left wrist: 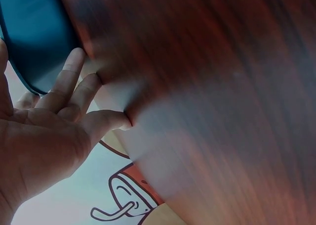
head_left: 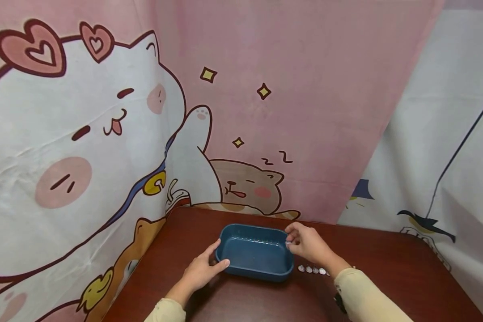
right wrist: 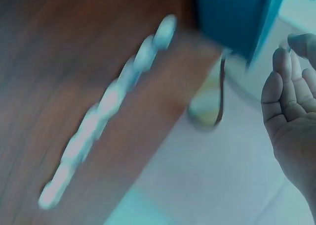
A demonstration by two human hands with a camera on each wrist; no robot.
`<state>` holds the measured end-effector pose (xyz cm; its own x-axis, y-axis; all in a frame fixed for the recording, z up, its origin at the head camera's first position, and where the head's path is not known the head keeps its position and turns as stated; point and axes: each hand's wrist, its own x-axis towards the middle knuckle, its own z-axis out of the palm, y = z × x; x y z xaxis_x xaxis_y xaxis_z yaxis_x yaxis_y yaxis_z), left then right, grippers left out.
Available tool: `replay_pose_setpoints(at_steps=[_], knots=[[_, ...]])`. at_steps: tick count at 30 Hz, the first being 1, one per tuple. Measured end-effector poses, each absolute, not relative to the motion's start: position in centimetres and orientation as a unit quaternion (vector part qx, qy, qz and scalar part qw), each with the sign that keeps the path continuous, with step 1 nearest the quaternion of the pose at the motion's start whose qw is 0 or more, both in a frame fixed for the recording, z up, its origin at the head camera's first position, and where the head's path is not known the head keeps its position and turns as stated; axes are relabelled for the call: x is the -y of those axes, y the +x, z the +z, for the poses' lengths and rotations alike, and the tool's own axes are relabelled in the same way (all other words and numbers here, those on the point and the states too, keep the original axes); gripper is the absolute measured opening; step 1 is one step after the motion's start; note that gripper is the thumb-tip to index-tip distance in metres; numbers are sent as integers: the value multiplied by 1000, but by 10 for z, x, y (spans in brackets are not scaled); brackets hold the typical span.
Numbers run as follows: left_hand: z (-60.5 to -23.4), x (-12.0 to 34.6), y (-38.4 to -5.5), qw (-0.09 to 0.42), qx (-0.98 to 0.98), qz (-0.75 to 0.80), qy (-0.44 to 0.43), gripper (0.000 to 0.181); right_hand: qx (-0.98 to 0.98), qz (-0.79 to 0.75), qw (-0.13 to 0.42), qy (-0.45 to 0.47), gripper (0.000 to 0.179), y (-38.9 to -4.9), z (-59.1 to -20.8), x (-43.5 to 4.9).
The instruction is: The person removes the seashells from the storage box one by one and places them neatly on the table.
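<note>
A blue rectangular plastic basin (head_left: 252, 271) with rounded corners sits on the table. My left hand (head_left: 200, 269) rests at its left end, thumb at the near rim and the other fingers along the outer side. In the left wrist view those fingers (left wrist: 62, 89) are fairly straight, close to the basin wall (left wrist: 42, 37). My right hand (head_left: 307, 243) is over the basin's right end, thumb and fingertips pinching a small whitish seashell (head_left: 288, 243), mostly covered by the fingers. To the right of the basin lies a row of similar seashells (head_left: 309, 269), part of it behind my right wrist.
The dark red-brown wooden table (head_left: 273, 299) meets a pink and white cartoon-print cloth (head_left: 306, 112) at the back and sides. In the right wrist view the seashell row (right wrist: 109, 100) runs as a blurred, close-set line of several pieces.
</note>
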<state>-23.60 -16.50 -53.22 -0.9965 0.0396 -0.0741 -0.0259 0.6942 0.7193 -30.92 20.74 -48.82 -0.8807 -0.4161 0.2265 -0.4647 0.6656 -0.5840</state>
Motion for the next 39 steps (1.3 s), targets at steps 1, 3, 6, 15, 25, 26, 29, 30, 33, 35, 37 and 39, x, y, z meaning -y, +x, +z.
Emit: replay_pose_setpoints(at_steps=[1,3,6,15,25,26,29,30,33,35,37,39], knots=[[-532,165,-236,41,-920,391,5,86,913,333,46,233,34,-308,-486,-222],[-531,167,-235,39,-920,391,5,85,917,332,63,213,35,-306,-484,-253],[-530,170,-233,35,-920,391,5,84,927,325,73,175,37,-302,-486,-300],[-526,174,-231,30,-921,388,-1,84,957,275,-1,91,44,-288,-515,-396],[-529,170,-233,33,-919,392,5,84,947,308,-45,85,54,-276,-536,-416],[-529,170,-233,34,-920,391,5,84,946,310,-47,86,55,-275,-537,-417],[-528,168,-233,36,-920,390,5,84,943,318,-51,91,55,-274,-539,-418],[-528,167,-233,37,-919,392,6,84,942,319,-51,92,55,-274,-540,-418],[-527,166,-233,39,-918,394,6,84,942,316,-49,100,56,-272,-541,-417],[-527,165,-233,40,-917,396,6,84,942,315,-46,101,56,-271,-541,-416],[-528,164,-233,41,-918,395,7,84,943,313,-46,104,56,-271,-543,-416],[-530,164,-233,41,-917,396,9,84,943,314,-47,101,56,-270,-545,-416]])
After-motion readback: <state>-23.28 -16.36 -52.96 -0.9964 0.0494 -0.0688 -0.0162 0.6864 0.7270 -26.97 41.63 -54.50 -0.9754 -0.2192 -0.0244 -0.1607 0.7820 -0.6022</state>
